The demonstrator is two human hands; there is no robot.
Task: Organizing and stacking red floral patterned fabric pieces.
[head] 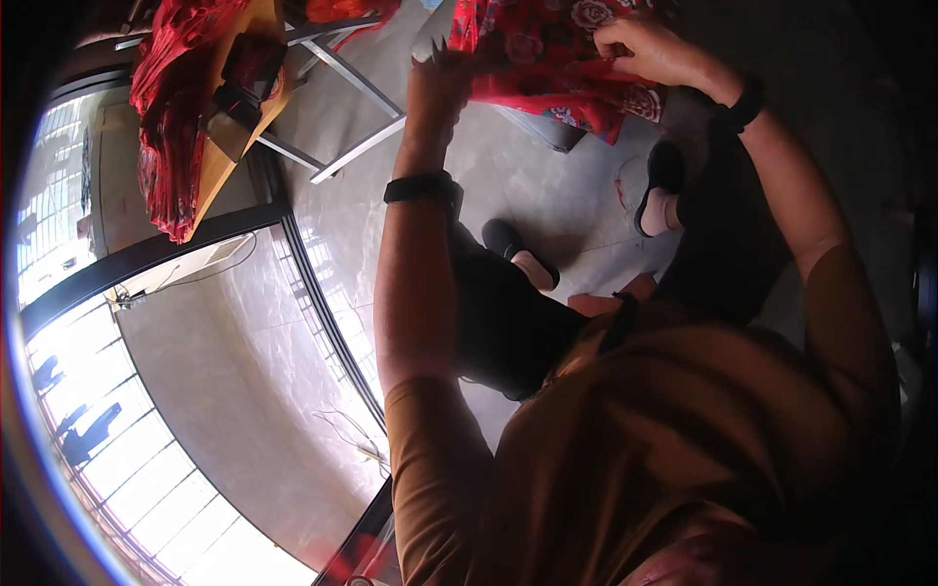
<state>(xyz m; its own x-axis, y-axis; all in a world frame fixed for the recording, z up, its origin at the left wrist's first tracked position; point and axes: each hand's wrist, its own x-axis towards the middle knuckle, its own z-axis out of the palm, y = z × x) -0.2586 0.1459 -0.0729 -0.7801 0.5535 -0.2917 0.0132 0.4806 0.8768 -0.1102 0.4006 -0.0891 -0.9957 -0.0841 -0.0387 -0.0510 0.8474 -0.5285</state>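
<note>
Red floral fabric (527,55) stretches between my hands at the top of the view. My left hand (440,80) grips its left side, and small pointed metal tips, perhaps of thread snips, stick up from that hand. At the upper right, my right hand (645,47) pinches the fabric with thumb and fingers. The fabric's lower edge hangs in folds over a grey box-like object (549,130), whose full shape is hidden.
A wooden board (220,187) at the upper left carries stacked red fabric (172,161) and dark boxes (253,66). Beside it stands a metal folding frame (359,150). A dark-framed glass partition (293,249) runs along the left. Loose threads (621,183) lie on the floor near my feet.
</note>
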